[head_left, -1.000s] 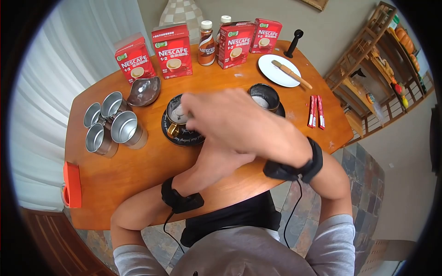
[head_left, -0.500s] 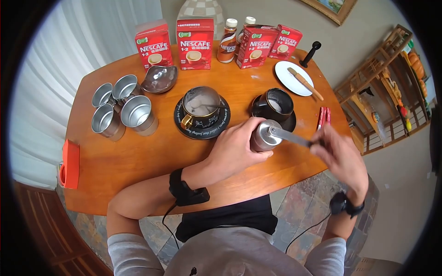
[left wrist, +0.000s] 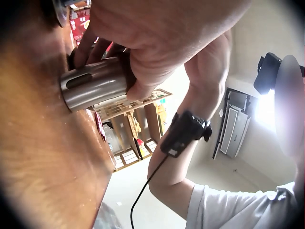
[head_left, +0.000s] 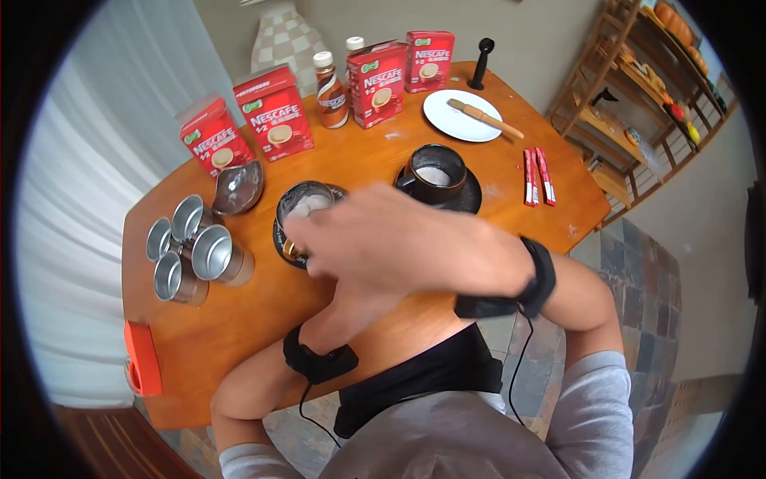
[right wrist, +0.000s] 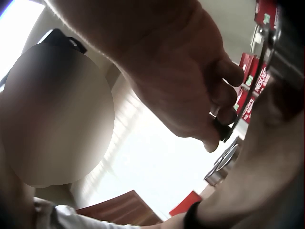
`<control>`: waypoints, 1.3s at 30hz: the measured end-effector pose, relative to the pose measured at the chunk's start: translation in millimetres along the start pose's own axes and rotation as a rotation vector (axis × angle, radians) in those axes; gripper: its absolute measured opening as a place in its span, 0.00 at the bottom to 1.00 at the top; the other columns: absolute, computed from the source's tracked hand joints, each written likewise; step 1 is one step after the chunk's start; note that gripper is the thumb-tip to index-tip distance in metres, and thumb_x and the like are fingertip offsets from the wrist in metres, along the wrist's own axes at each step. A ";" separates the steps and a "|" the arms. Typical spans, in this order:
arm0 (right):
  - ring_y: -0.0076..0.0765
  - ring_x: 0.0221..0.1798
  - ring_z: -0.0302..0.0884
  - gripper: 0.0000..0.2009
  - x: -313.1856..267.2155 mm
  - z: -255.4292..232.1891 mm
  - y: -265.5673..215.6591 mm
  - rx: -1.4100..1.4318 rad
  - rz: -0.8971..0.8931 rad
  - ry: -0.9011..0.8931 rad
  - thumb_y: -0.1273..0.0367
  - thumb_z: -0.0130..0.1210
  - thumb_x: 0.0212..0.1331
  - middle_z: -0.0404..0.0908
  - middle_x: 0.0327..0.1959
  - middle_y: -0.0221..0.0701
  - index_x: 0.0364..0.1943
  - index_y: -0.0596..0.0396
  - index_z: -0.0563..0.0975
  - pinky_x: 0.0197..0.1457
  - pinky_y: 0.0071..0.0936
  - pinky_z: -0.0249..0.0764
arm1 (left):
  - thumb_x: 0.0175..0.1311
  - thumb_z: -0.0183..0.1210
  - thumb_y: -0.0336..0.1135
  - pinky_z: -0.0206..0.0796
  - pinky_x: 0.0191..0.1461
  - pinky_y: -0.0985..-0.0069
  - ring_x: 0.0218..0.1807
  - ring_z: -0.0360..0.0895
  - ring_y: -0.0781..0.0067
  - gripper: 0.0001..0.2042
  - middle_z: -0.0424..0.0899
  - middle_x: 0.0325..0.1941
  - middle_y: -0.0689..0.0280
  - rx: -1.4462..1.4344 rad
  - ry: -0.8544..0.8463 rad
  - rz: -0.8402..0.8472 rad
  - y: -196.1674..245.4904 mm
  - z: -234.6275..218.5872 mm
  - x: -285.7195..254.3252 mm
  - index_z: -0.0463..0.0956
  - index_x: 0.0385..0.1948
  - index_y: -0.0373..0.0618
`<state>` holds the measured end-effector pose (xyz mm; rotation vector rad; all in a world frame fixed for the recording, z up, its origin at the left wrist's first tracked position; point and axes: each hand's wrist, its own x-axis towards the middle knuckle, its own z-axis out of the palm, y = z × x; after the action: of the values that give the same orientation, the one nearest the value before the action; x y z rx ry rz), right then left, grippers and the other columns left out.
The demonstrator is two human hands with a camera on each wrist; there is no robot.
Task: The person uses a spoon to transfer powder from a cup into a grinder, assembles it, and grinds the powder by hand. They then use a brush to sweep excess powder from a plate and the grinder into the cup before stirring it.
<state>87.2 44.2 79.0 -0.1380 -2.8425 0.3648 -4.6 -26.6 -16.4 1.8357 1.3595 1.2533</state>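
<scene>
Grinder (left wrist: pixel 99 85) is a plain metal cylinder, brushed grey with bright streaks along its side, rounded oblong slot near the base, darker band up by the fingers. Stands about upright, base down at the table (head_left: pixel 187 343); can't tell if it touches. Flat metal crank (right wrist: pixel 255 90) runs off the top, shiny rim there, black knob (right wrist: pixel 222 129) on its end. Left hand (left wrist: pixel 152 33) wraps the upper body, thumb on the near side, fingers round the far side. Right hand (head_left: pixel 383 243) has its fingers curled on the knob; blurred in the head view, where it hides the grinder. That puts it close to the gold-handled cup (head_left: pixel 303 191). The black cup (head_left: pixel 437 194) sits on its saucer to the right; both cups hold pale powder. 4 metal cups (head_left: pixel 230 267) are grouped off left, 4 red boxes (head_left: pixel 275 120) along the back.
</scene>
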 end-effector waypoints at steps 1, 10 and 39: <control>0.62 0.37 0.84 0.15 5.3 3.4 16.3 -0.026 -0.017 0.102 0.59 0.59 0.71 0.84 0.32 0.45 0.44 0.57 0.74 0.37 0.53 0.76 | 0.55 0.76 0.41 0.75 0.60 0.70 0.54 0.87 0.65 0.31 0.88 0.49 0.60 0.027 0.003 -0.026 0.5 1.5 1.4 0.73 0.59 0.40; 0.60 0.45 0.84 0.11 -79.4 -58.5 66.2 -0.122 0.609 0.122 0.64 0.60 0.70 0.85 0.36 0.46 0.44 0.57 0.75 0.46 0.51 0.76 | 0.54 0.79 0.38 0.78 0.56 0.68 0.51 0.89 0.62 0.33 0.89 0.49 0.55 0.024 0.036 -0.140 10.4 1.5 3.1 0.74 0.61 0.40; 0.56 0.43 0.86 0.11 -84.5 -47.5 81.6 -0.065 0.479 0.242 0.63 0.60 0.72 0.85 0.33 0.43 0.45 0.57 0.75 0.44 0.48 0.77 | 0.54 0.78 0.38 0.78 0.56 0.66 0.51 0.89 0.60 0.32 0.89 0.49 0.55 0.027 0.026 -0.158 11.2 0.3 4.3 0.75 0.60 0.42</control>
<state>186.4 123.2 80.5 -0.8248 -2.5554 0.3222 0.8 -26.6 -5.7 1.6986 1.5105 1.1858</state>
